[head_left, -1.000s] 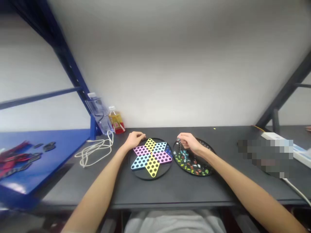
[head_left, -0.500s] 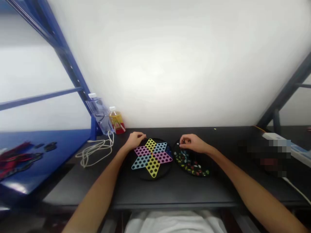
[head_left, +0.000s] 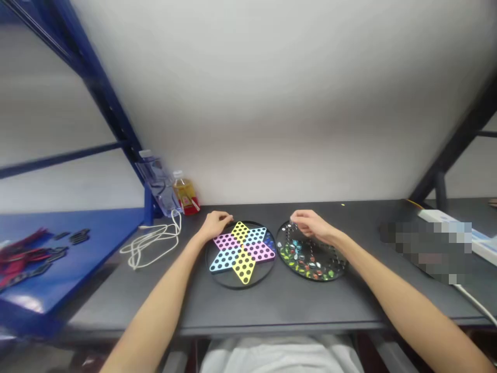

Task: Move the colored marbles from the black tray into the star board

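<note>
A Chinese checkers board [head_left: 244, 266] with a yellow, pink and light blue star of dark holes lies in a round black tray. Blue marbles [head_left: 268, 239] show at its right side. My left hand [head_left: 216, 225] is at the upper left rim, fingers curled together; whether they grip anything is hidden. On the right lies a round black lid [head_left: 298, 272] holding many glass marbles [head_left: 298, 250] in green, teal, red and white. Over its far left edge, my right hand [head_left: 310, 225] pinches what looks like a whitish marble [head_left: 292, 219] at the fingertips.
Left of the board, a coiled white cable [head_left: 155, 243] lies before a clear plastic jug [head_left: 159, 181] and a yellow-red bottle [head_left: 186, 194]. At right are a blurred dark object [head_left: 423, 254] and a white power strip [head_left: 466, 230]. A white wall stands behind.
My right hand has moved slightly up from the lid, fingertips now at its far left edge. My left hand has stayed at the board's rim.
</note>
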### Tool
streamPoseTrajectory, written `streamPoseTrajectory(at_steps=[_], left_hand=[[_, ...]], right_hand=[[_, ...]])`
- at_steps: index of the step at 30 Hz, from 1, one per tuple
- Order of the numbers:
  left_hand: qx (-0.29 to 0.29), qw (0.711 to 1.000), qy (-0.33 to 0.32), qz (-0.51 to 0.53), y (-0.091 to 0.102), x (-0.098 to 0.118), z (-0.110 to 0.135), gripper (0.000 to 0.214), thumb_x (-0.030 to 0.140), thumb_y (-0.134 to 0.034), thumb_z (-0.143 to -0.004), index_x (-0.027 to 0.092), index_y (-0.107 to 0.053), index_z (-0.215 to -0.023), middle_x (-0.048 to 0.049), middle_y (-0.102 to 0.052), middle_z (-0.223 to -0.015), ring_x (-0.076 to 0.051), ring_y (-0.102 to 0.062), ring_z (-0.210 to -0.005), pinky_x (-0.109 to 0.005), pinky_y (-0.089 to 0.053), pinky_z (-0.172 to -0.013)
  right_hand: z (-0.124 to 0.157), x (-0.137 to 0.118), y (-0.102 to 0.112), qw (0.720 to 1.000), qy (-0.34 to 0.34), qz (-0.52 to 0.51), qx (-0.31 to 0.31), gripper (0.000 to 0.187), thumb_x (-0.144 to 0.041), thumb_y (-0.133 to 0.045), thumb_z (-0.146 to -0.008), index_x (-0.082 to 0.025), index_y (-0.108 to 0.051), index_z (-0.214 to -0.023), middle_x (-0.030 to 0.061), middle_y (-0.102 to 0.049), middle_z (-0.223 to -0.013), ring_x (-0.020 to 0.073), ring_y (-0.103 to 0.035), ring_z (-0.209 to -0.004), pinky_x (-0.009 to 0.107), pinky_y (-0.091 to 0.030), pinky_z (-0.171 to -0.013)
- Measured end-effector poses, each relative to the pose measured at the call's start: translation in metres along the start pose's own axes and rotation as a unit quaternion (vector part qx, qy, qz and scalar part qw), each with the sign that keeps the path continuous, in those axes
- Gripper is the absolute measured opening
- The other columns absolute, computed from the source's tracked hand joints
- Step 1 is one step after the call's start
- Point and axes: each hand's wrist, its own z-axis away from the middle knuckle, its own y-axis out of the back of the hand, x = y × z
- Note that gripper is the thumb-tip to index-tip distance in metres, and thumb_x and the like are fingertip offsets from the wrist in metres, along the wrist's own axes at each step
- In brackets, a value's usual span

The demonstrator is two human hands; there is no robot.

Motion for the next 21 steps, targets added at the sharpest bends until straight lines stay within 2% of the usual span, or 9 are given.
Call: streamPoseTrajectory(at_steps=[3,5,7,9,11,13,17,21], left_hand=[[0.002,1.0,-0.003,0.0,0.0,0.0,0.0,0.041,0.05,-0.049,-0.083,0.019,-0.076,-0.081,-0.003,-0.074,-0.08,-0.019,-0.065,-0.075,-0.027,-0.046,-0.072],[-0.001,1.0,-0.001,-0.005,0.001,0.0,0.0,0.041,0.05,-0.049,-0.083,0.019,-0.076,-0.081,-0.0031,-0.074,-0.08,-0.02,-0.065,-0.075,-0.028,-0.046,-0.072],[-0.005,1.0,0.004,-0.006,0.001,0.001,0.0,0.042,0.05,-0.048,-0.083,0.019,-0.076,-0.082,-0.0031,-0.074,-0.081,-0.02,-0.065,-0.077,-0.027,-0.046,-0.072],[-0.006,1.0,0.006,-0.003,0.001,0.002,0.0,0.042,0.05,-0.049,-0.083,0.019,-0.076,-0.083,-0.0031,-0.075,-0.083,-0.02,-0.065,-0.079,-0.027,-0.047,-0.072],[-0.005,1.0,0.006,-0.001,0.001,0.002,0.0,0.041,0.05,-0.049,-0.083,0.019,-0.076,-0.083,-0.0029,-0.075,-0.084,-0.02,-0.065,-0.079,-0.027,-0.047,-0.073],[-0.005,1.0,0.003,-0.002,0.001,0.002,0.001,0.04,0.049,-0.05,-0.083,0.019,-0.076,-0.083,-0.0028,-0.075,-0.084,-0.02,-0.065,-0.079,-0.027,-0.047,-0.073],[-0.006,1.0,0.0,-0.005,0.001,0.002,0.0,0.039,0.048,-0.05,-0.082,0.02,-0.077,-0.083,-0.0028,-0.075,-0.086,-0.02,-0.065,-0.08,-0.027,-0.047,-0.074],[-0.007,1.0,0.006,0.003,0.0,0.0,0.0,0.039,0.049,-0.05,-0.082,0.02,-0.076,-0.083,-0.0031,-0.075,-0.086,-0.02,-0.066,-0.081,-0.027,-0.047,-0.076]], right_hand=[[-0.004,0.002,0.006,0.982,-0.025,-0.188,-0.01,0.033,-0.053,-0.054,-0.081,-0.02,-0.049,-0.08,-0.0053,-0.035,-0.059,0.0081,-0.025,-0.045,0.021,-0.011,-0.04],[-0.007,0.006,0.006,0.976,-0.032,-0.217,-0.003,0.037,-0.056,-0.053,-0.081,-0.02,-0.046,-0.076,-0.0038,-0.038,-0.06,0.0085,-0.027,-0.046,0.021,-0.01,-0.038],[-0.009,0.01,0.005,0.985,-0.029,-0.166,0.029,0.04,-0.057,-0.055,-0.081,-0.02,-0.043,-0.07,-0.0052,-0.035,-0.057,0.0077,-0.023,-0.044,0.022,-0.01,-0.038],[-0.008,0.013,0.003,0.998,-0.007,-0.04,0.05,0.042,-0.055,-0.061,-0.078,-0.019,-0.044,-0.063,-0.0062,-0.033,-0.052,0.0071,-0.023,-0.044,0.022,-0.016,-0.04],[-0.006,0.012,0.004,0.993,0.034,0.11,0.031,0.04,-0.052,-0.067,-0.074,-0.017,-0.053,-0.061,-0.004,-0.043,-0.053,0.0086,-0.035,-0.05,0.023,-0.027,-0.047],[-0.002,0.007,0.006,0.974,0.066,0.214,-0.023,0.035,-0.049,-0.069,-0.073,-0.015,-0.064,-0.067,-0.0002,-0.057,-0.062,0.0125,-0.047,-0.061,0.025,-0.036,-0.058],[0.005,-0.005,0.011,0.954,0.079,0.257,-0.132,0.031,-0.044,-0.066,-0.077,-0.015,-0.073,-0.085,0.0043,-0.069,-0.081,0.0175,-0.056,-0.076,0.028,-0.04,-0.07],[0.006,-0.007,0.01,0.946,0.068,0.269,-0.166,0.029,-0.042,-0.068,-0.076,-0.014,-0.074,-0.083,0.0046,-0.068,-0.081,0.0173,-0.056,-0.076,0.028,-0.04,-0.069]])
